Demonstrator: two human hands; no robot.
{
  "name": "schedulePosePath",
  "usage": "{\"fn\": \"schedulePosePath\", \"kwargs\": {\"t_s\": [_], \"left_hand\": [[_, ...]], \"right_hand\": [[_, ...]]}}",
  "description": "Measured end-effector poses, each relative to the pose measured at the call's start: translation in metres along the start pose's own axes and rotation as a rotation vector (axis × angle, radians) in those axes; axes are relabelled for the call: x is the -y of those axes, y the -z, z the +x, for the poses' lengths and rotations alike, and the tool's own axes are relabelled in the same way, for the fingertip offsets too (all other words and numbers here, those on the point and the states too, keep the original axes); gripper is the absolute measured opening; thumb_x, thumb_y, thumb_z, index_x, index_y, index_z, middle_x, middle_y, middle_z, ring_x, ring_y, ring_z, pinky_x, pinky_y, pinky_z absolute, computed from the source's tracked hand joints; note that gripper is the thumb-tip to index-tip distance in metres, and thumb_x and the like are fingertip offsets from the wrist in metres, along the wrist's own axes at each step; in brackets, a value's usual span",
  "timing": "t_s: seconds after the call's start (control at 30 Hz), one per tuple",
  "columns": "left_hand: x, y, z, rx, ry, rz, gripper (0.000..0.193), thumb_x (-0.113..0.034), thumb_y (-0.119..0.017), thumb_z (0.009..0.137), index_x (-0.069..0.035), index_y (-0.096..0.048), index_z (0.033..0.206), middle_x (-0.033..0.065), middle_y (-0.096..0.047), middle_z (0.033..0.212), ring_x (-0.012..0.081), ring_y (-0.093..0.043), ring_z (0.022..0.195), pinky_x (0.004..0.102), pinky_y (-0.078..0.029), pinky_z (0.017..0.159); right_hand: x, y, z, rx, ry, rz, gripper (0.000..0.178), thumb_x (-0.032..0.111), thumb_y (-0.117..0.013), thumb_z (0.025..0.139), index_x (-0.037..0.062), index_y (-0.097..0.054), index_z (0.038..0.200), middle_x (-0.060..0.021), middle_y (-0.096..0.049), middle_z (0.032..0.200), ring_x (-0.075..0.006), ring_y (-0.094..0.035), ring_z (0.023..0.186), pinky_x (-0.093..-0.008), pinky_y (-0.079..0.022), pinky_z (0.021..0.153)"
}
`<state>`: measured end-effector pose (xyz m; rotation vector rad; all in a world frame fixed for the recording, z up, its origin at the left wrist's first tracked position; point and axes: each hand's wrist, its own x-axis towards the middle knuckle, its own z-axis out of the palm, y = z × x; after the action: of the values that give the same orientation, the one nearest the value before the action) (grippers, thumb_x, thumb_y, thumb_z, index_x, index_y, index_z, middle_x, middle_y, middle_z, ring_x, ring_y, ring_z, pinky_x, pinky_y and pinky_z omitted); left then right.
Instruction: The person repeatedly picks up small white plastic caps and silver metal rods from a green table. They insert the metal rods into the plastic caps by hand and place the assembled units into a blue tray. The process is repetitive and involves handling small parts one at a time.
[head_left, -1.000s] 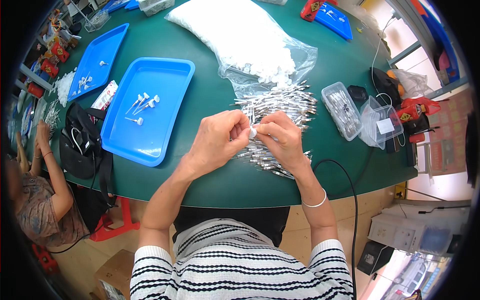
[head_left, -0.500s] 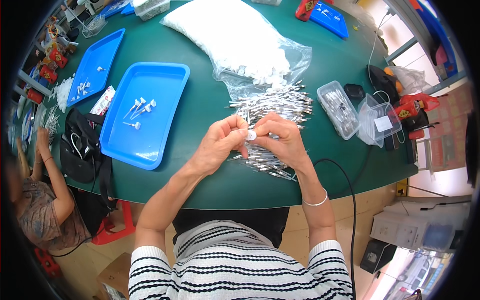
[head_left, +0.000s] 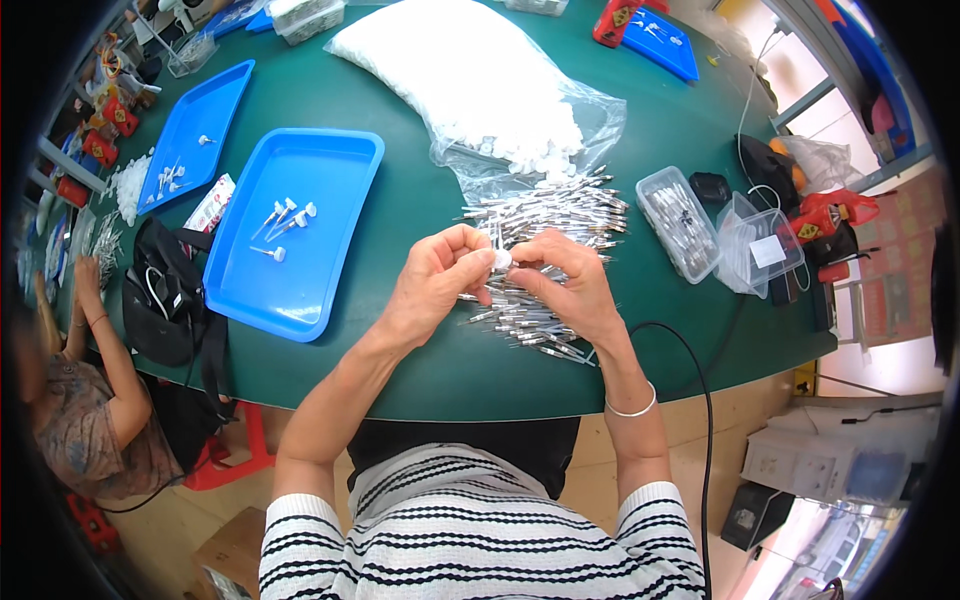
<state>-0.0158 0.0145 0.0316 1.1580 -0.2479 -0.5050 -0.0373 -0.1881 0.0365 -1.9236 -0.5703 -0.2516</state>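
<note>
Over a pile of thin metal-and-white rods (head_left: 565,215), both hands meet at a small white round cap (head_left: 502,261). My left hand (head_left: 440,280) is closed, thumb and forefinger pinching the cap from its left. From the other side my right hand (head_left: 570,285) pinches at the cap's right edge, its fingers closed. Fingertips hide part of the cap, and whether a rod is joined to it cannot be made out. Beyond the pile lies a large clear bag of white caps (head_left: 480,80), its mouth open toward me. A blue tray (head_left: 290,290) holds several capped rods (head_left: 285,220).
At the right stand a clear box of rods (head_left: 680,220) and stacked clear containers (head_left: 755,245). A black bag (head_left: 160,295) sits left of the tray. A second blue tray (head_left: 215,105) lies farther left, near another person's arm (head_left: 115,345). A black cable (head_left: 705,420) hangs over the table edge.
Between my fingertips the white cap has turned slightly, and the right fingers have shifted a little at its edge. Both hands stay over the rod pile.
</note>
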Motion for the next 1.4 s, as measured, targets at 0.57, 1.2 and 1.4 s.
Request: {"fn": "schedulePosePath", "kwargs": {"t_s": [0.57,1.2,1.4], "left_hand": [[-0.002,0.0,0.003,-0.043,-0.347,0.452,0.02,0.002,-0.071,0.085,0.002,-0.069,0.105,0.0074,-0.063,0.103,0.0127,-0.063,0.088,0.0258,-0.055,0.08],[0.007,-0.01,-0.002,-0.118,-0.569,0.598,0.016,0.006,-0.071,0.081,0.002,-0.065,0.096,0.0089,-0.058,0.092,0.0165,-0.065,0.084,0.0274,-0.058,0.075],[0.001,-0.005,-0.002,-0.026,-0.551,0.567,0.015,0.005,-0.07,0.083,0.002,-0.065,0.096,0.0088,-0.058,0.095,0.0156,-0.064,0.087,0.0276,-0.059,0.077]], "right_hand": [[0.006,-0.004,-0.003,-0.071,-0.027,-0.062,0.007,0.003,-0.07,0.084,-0.0004,-0.066,0.087,-0.0113,-0.064,0.077,-0.025,-0.061,0.068,-0.034,-0.048,0.062],[0.001,-0.018,-0.004,-0.228,0.334,-0.422,0.014,0.001,-0.073,0.079,0.0027,-0.063,0.088,-0.0089,-0.06,0.072,-0.0252,-0.06,0.065,-0.0356,-0.047,0.057],[0.0,-0.019,-0.007,-0.177,0.122,-0.12,0.011,0.001,-0.074,0.079,0.0017,-0.065,0.085,-0.0087,-0.061,0.071,-0.0217,-0.059,0.063,-0.0318,-0.046,0.058]]}}
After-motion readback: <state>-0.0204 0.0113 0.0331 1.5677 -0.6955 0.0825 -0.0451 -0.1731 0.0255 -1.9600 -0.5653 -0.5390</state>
